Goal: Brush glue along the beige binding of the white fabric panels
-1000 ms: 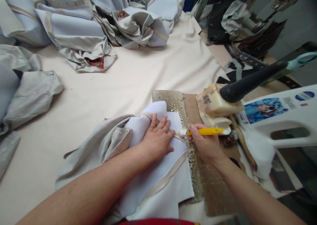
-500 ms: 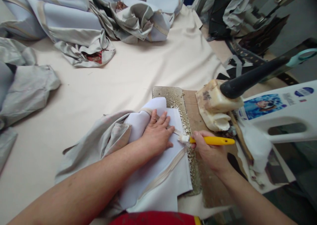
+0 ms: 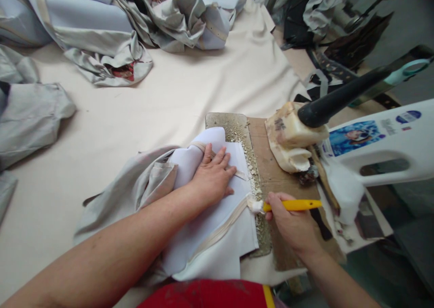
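Observation:
A white fabric piece with beige tape strips and a grey cloth part lies in front of me. On it my left hand rests flat with its fingers spread. My right hand grips a paintbrush by its yellow handle. The brush's white-coated bristles touch the fabric's right edge, near the end of the lower tape strip. Beneath that edge is a board crusted with dried, lumpy whitish residue.
Right of the board lies brown cardboard with a cut-open yellowed container on it. A black tube-like handle rises from the container. A large white jug lies beyond. Bundled grey and white pieces cover the table's far left.
My right hand and the paintbrush have moved down along the fabric's edge, toward me. My left hand stays in place on the fabric. The whole view has shifted slightly.

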Tool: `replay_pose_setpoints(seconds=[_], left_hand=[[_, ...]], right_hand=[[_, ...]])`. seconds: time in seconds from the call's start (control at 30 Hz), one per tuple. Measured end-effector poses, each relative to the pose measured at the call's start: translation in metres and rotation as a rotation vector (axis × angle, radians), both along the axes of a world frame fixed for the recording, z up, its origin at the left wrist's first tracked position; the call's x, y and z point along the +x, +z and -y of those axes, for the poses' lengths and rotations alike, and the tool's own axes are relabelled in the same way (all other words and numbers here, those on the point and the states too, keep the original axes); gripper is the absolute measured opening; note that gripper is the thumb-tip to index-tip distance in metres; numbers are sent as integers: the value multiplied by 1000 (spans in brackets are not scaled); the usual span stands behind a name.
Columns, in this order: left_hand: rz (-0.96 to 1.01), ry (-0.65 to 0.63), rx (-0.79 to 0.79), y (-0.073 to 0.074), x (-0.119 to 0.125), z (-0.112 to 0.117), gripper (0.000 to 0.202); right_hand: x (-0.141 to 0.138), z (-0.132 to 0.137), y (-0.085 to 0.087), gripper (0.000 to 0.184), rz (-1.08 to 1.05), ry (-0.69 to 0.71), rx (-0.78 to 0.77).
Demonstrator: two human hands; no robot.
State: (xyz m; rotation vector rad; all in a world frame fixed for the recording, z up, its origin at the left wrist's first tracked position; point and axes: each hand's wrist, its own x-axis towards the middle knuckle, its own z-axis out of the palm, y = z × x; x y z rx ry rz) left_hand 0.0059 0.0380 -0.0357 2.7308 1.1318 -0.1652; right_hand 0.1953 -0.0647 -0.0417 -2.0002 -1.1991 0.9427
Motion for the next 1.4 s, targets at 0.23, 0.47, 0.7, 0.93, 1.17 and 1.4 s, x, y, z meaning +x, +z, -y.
replay_pose_setpoints(seconds=[0.23, 0.47, 0.7, 0.93, 1.17, 1.4], left_hand=[[-3, 4, 22, 1, 0, 1, 58], [-24, 4, -9, 6, 1, -1, 59], [-23, -200, -332, 42, 2, 54, 45], [-70, -192, -453, 21, -8, 80, 48], [-62, -198, -450, 24, -8, 78, 45], [-30, -190, -422, 20, -10, 81, 45]], right_hand=[[-5, -45, -11, 35, -125, -30, 184], [-5, 9, -3, 35, -94, -15, 12], [-2, 18, -7, 36, -154, -91, 149], [-1, 4, -22, 35, -85, -82, 264], [-4, 3, -23, 33, 22, -6, 294], [-11, 76, -10, 39, 29, 64, 92]])
